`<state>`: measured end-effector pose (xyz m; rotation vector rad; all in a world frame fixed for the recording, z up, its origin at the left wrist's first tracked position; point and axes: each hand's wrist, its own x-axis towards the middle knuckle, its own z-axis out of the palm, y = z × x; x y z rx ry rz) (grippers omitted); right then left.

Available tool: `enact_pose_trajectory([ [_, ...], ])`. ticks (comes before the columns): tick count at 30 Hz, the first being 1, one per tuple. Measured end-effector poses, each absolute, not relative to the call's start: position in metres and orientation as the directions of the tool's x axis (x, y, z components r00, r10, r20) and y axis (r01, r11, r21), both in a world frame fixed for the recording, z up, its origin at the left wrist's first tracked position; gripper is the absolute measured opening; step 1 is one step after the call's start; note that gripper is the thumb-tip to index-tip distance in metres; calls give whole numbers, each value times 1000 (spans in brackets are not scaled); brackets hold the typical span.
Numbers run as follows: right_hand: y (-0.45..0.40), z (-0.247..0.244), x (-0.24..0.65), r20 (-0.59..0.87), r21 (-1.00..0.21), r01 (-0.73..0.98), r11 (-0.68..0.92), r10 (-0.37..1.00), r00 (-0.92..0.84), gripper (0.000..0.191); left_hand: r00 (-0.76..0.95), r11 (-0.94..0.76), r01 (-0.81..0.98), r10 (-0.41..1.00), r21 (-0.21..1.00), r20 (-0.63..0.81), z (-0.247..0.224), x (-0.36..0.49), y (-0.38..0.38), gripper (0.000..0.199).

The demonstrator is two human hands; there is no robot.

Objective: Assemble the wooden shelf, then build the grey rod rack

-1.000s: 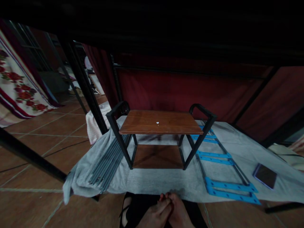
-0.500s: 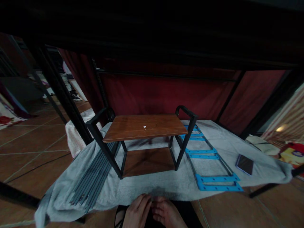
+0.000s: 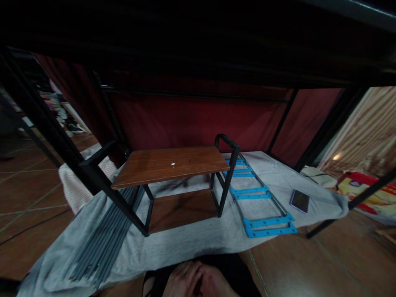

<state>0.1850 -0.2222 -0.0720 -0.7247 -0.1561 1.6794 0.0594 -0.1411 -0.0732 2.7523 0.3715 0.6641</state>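
Note:
My left hand (image 3: 182,279) and my right hand (image 3: 216,282) are together over my dark-clothed lap at the bottom edge. Their fingers are curled in and touch one another; blur hides whether anything small lies between them. In front of them stands a small two-tier rack with a brown wood-grain upper board (image 3: 171,164), a lower board (image 3: 182,209) and a black metal frame (image 3: 227,185). A tiny white piece (image 3: 173,164) lies on the upper board. Neither hand touches the rack.
Grey tubes (image 3: 103,237) lie bundled left of the rack on a grey cloth (image 3: 185,243). Blue slotted connectors (image 3: 270,229) joined by grey tubes lie to its right, with a phone (image 3: 300,201) beyond. Black posts and an overhead dark frame surround the space, a red curtain (image 3: 192,119) behind.
The view has swung to the right, so the rack, tubes and phone sit farther left. My hands have drawn closer together and slightly lower in the frame.

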Motion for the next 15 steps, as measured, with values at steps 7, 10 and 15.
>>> enact_pose_trajectory([
  [7,-228,-63,187,-435,-431,-854,-290,897,-85,17,888,-807,298,430,511,162,-81,59,-142,58],
  [10,-231,-61,190,-426,-436,-850,-297,899,-96,17,900,-772,319,429,550,80,-80,59,-144,62],
  [15,-229,-61,190,-434,-494,-814,-307,898,-75,14,901,-800,292,415,524,130,-73,60,-147,57],
])
